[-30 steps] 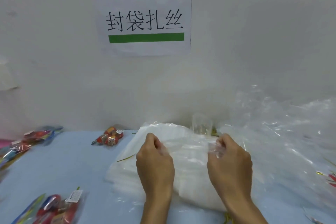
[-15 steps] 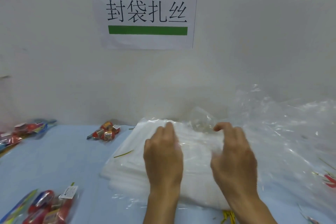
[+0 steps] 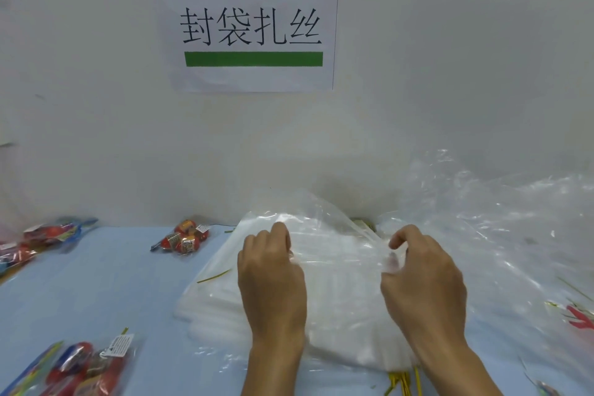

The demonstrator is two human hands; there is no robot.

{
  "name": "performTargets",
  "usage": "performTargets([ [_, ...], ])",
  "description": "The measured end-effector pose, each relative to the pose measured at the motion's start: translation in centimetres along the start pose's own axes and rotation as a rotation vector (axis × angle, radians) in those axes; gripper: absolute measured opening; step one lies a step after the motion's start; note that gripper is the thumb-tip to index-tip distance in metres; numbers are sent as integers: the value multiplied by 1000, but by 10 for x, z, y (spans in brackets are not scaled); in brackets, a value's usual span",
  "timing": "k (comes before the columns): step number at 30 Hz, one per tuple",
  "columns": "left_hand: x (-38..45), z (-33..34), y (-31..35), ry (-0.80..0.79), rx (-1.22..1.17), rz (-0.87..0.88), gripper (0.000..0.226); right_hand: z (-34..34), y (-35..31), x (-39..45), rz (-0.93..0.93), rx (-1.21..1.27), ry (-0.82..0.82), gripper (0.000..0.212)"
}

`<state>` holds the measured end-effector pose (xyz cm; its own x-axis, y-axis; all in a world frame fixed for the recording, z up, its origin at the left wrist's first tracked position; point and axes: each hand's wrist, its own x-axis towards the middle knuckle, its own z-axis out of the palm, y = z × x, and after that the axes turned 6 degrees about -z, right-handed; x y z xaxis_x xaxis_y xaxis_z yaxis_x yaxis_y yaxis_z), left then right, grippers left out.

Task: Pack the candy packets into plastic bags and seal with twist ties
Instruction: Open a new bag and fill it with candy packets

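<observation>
A thick white stack of clear plastic bags (image 3: 337, 299) lies in the middle of the blue table. My left hand (image 3: 270, 270) rests on its left part with fingers curled, pinching the edge of the top bag. My right hand (image 3: 421, 270) pinches the same thin bag (image 3: 324, 212), which lifts off the stack in a loose flap toward the wall. A small bag of red candy packets (image 3: 184, 238) lies behind the stack to the left. Gold and green twist ties (image 3: 401, 382) poke out from under the stack's near edge.
Packed candy bags lie at the far left (image 3: 38, 241) and near left (image 3: 77, 370). A large crumpled clear plastic sheet (image 3: 514, 235) covers the right side, with a red packet (image 3: 581, 320) under it. One loose twist tie (image 3: 213, 276) lies on the stack's left edge. A wall with a paper sign (image 3: 250, 19) is behind.
Half a second ago both hands lay flatter on the stack. Now the fingers are curled and pinch the top bag, whose far edge has risen off the pile.
</observation>
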<state>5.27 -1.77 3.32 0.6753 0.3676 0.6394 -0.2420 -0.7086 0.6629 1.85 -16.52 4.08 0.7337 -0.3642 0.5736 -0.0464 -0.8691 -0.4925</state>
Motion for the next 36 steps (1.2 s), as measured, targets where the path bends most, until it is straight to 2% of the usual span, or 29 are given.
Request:
performTargets([
  [2,-1,1,3,74,-69,-21,38,-2,0,1,-7,48,15,38],
  [5,-1,5,4,23,-228,-89,33,1,-6,-3,-174,-16,-23,69],
  [6,-1,6,4,-22,-252,-51,32,3,-10,-5,-221,-18,-33,67],
  [7,-2,7,4,-66,-268,-5,34,4,-13,-7,-246,5,-46,56],
  [9,-6,8,9,-127,-306,24,49,9,-13,-8,-210,121,-36,35],
  [11,-9,12,16,-136,-287,-110,73,14,-9,-7,-105,316,32,34],
  [13,-9,14,16,-208,-283,-330,82,14,-7,-5,-71,477,94,38],
  [14,-7,15,13,-270,-305,-427,72,13,-7,-4,-76,527,93,39],
  [15,-5,16,7,-328,-321,-493,52,12,-7,-2,-73,551,85,39],
  [16,-3,15,1,-354,-307,-536,32,11,-5,0,-55,552,101,38],
  [17,0,13,-5,-340,-266,-548,24,11,0,3,-23,536,144,36],
  [19,4,10,-12,-260,-219,-518,27,9,10,7,34,482,205,34],
  [21,5,8,-12,-247,-249,-449,30,8,16,9,55,497,163,33],
  [24,4,10,-10,-410,-381,-434,31,6,15,11,36,627,-68,30],
  [26,4,6,-7,-571,-438,-474,47,3,13,12,4,671,-241,41],
  [28,4,2,-2,-651,-472,-481,64,-2,12,14,6,665,-260,52],
  [29,4,-1,1,-643,-478,-468,67,-4,12,15,3,632,-212,54],
  [31,8,-7,4,-566,-441,-403,58,-10,13,17,-19,549,-164,61],
  [34,29,-19,-9,-451,-318,-278,42,-20,15,15,-99,450,-312,74],
  [36,50,-25,-26,-403,-181,-243,44,-26,13,15,-150,411,-301,74],
])
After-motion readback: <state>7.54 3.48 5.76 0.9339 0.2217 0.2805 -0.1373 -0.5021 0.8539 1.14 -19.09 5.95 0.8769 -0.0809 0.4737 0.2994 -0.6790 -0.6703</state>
